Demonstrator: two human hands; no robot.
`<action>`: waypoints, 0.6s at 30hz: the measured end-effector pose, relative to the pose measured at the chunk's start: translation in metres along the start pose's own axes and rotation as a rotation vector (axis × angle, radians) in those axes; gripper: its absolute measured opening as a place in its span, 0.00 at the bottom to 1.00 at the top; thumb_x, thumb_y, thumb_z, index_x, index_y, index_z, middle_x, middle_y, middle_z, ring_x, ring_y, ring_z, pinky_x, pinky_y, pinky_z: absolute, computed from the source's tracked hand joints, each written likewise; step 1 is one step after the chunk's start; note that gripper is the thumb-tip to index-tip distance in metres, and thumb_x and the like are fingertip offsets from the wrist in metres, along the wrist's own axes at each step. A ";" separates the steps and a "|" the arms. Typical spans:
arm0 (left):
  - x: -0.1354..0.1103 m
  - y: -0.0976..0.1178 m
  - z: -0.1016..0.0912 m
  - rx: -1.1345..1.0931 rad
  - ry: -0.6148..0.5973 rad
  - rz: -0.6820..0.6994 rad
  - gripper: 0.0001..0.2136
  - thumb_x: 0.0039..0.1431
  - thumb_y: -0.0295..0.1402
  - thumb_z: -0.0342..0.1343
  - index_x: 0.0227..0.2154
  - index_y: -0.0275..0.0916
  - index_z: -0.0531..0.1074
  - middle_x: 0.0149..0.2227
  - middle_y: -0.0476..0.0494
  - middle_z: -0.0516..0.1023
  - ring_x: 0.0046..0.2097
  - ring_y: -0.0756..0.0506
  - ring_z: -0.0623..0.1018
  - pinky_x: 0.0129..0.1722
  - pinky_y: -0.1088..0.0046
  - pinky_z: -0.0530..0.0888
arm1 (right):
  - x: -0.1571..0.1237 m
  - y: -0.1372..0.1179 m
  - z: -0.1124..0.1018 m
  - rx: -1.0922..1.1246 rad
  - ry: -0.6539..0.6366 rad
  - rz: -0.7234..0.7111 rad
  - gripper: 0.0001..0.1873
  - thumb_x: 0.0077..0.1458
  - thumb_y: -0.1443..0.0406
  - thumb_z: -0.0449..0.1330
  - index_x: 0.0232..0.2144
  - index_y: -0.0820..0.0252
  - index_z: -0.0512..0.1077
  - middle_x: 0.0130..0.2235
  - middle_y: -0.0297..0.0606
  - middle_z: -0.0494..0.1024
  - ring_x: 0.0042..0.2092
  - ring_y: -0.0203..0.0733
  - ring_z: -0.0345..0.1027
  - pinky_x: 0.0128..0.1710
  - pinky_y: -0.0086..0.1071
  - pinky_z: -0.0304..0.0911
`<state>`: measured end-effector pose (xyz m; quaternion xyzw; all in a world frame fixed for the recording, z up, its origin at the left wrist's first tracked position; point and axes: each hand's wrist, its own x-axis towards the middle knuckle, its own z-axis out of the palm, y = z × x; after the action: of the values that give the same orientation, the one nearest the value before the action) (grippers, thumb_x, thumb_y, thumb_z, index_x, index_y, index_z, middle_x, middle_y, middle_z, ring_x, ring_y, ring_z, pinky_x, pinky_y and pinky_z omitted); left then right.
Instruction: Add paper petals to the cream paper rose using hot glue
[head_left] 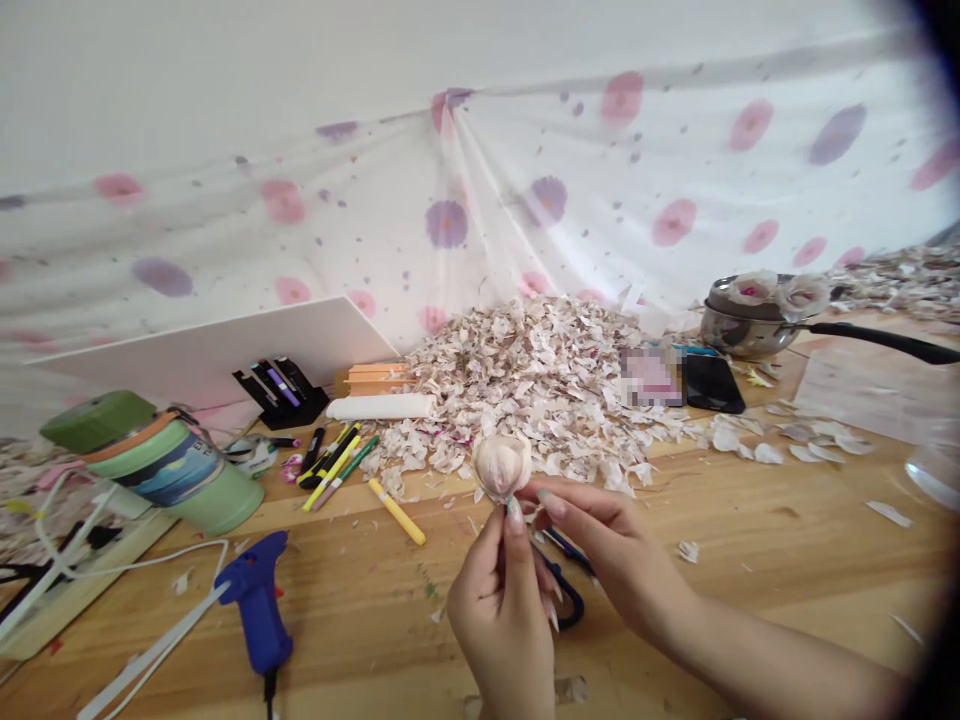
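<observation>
My left hand [504, 600] pinches a pale, bulb-shaped handmade flower [502, 466] by its base, holding it upright above the table. Its cream petals wrap closely around one another. Close against the base, on the right side, is my right hand [611, 540], with thumb and fingers drawn together; what lies between those fingertips is hidden. Behind and below both hands, a pair of scissors [571, 600] with dark blue handles lies partly covered. A large heap of dry, papery petals [525, 370] spreads just beyond the flower.
A blue glue gun [259, 605] and a green tumbler [214, 480] are on the left. Markers [397, 512] lie near the heap. A phone [714, 384] and a steel saucepan [750, 325] with pale flowers stand at the right. Loose petals dot the wooden table [360, 620].
</observation>
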<state>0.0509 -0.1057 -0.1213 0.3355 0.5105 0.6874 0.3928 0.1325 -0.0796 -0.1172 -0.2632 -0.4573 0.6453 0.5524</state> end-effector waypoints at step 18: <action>0.006 -0.010 -0.018 0.223 -0.164 0.540 0.08 0.51 0.28 0.58 0.21 0.45 0.79 0.19 0.49 0.76 0.23 0.48 0.73 0.24 0.76 0.68 | -0.007 -0.024 0.001 -0.662 -0.040 -0.627 0.09 0.56 0.60 0.61 0.27 0.53 0.79 0.25 0.34 0.77 0.30 0.40 0.68 0.42 0.37 0.63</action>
<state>0.0350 -0.1066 -0.1356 0.5547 0.4418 0.6770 0.1966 0.1446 -0.0872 -0.0963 -0.2618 -0.7072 0.2712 0.5982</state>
